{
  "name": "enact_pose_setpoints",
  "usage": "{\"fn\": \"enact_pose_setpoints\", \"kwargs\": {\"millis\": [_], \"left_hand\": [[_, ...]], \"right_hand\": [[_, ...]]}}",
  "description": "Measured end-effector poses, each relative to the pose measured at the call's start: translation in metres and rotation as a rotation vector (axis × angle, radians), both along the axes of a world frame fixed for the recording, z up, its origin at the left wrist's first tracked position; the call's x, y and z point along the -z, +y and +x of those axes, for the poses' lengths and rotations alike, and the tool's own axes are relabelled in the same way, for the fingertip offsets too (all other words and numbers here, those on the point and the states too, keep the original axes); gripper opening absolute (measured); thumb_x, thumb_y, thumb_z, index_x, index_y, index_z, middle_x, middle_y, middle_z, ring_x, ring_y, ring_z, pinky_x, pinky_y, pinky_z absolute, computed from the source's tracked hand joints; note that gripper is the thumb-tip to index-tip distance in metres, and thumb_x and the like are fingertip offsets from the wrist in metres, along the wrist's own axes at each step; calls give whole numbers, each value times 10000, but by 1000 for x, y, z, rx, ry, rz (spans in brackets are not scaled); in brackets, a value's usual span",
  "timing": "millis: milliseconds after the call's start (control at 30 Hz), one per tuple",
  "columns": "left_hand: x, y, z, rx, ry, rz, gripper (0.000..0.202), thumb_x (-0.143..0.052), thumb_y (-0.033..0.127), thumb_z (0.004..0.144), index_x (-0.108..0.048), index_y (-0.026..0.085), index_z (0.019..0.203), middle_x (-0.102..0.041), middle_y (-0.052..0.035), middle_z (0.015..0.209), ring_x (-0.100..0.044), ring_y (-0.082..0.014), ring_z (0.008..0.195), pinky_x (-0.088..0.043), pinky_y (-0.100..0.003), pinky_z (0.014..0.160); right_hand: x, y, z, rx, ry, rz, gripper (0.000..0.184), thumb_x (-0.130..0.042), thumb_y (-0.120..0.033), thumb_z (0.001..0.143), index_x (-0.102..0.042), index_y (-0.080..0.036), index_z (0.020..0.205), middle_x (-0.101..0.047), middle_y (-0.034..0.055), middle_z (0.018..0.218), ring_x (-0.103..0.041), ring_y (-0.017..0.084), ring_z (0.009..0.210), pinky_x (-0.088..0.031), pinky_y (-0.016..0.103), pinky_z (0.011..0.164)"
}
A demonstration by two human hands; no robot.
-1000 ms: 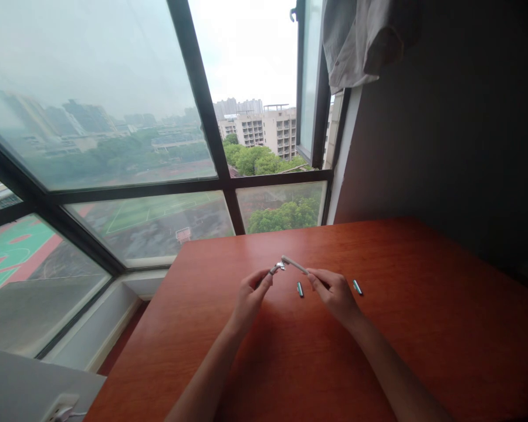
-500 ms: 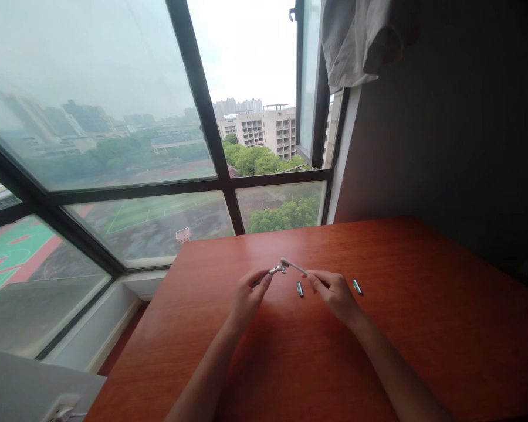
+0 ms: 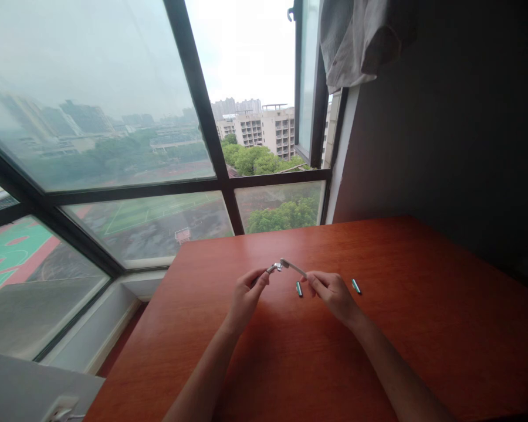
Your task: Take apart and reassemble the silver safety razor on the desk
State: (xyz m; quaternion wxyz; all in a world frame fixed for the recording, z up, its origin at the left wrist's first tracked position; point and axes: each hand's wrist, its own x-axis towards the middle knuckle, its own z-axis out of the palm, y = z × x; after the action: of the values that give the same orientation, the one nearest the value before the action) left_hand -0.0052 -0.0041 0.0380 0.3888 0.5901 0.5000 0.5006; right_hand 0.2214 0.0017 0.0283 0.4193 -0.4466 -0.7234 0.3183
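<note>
My left hand (image 3: 245,298) is closed around a razor handle (image 3: 271,268), whose silver head end points up and to the right with no cartridge on it. Between the fingers of my right hand (image 3: 331,292) is the thin light handle of a toothbrush (image 3: 294,268). Its bristles face down beside the razor handle's head end; whether they touch it I cannot tell. One dark and green razor cartridge (image 3: 299,289) lies on the table just left of my right fingers. Another razor cartridge (image 3: 356,286) rests to the right of that hand.
Both forearms reach over a reddish-brown wooden table (image 3: 264,363). Beyond its far edge stand dark-framed windows (image 3: 273,180), one pane swung open. Grey cloth (image 3: 349,53) hangs at the upper right, by a dark wall (image 3: 444,146). A wall socket (image 3: 64,407) shows at the lower left.
My left hand and the razor handle have shifted slightly left, and the handle's head end is a little further from the toothbrush. The cartridges lie where they were.
</note>
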Motion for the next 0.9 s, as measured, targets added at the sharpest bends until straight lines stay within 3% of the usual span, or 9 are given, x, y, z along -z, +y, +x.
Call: {"fn": "enact_pose_setpoints", "kwargs": {"millis": [267,433,600,900], "left_hand": [[3,2,0,-63,-15,-4,326,-631,437,780,-726,138,868,-592,-35,704,-491,-162,678,-376,-246,619],[9,3,3,-30,-90,-29,323,-638,413,780,-716,141,936,-592,-38,730,-483,-150,666,-399,-247,621],[13,2,11,61,-196,-103,384,-636,443,784,-701,127,993,-572,-33,708,-461,-114,580,-381,-229,540],[15,2,14,35,-336,-202,457,-685,436,743,-667,117,1070,-568,-29,735,-435,-84,556,-341,-213,507]], "right_hand": [[0,0,-1,14,-7,35,405,-416,-392,938,-707,-155,787,-573,-9,563,-548,136,553,-371,226,540],[0,-3,-6,-10,-35,114,319,-463,-358,922,-706,-172,831,-660,33,698,-581,161,636,-416,248,601],[8,-2,-8,107,-103,236,278,-478,-343,916,-707,-190,949,-662,57,727,-560,168,625,-415,261,583],[14,3,-2,240,-109,275,252,-489,-338,919,-694,-196,956,-660,63,765,-588,186,671,-438,271,622]]}}
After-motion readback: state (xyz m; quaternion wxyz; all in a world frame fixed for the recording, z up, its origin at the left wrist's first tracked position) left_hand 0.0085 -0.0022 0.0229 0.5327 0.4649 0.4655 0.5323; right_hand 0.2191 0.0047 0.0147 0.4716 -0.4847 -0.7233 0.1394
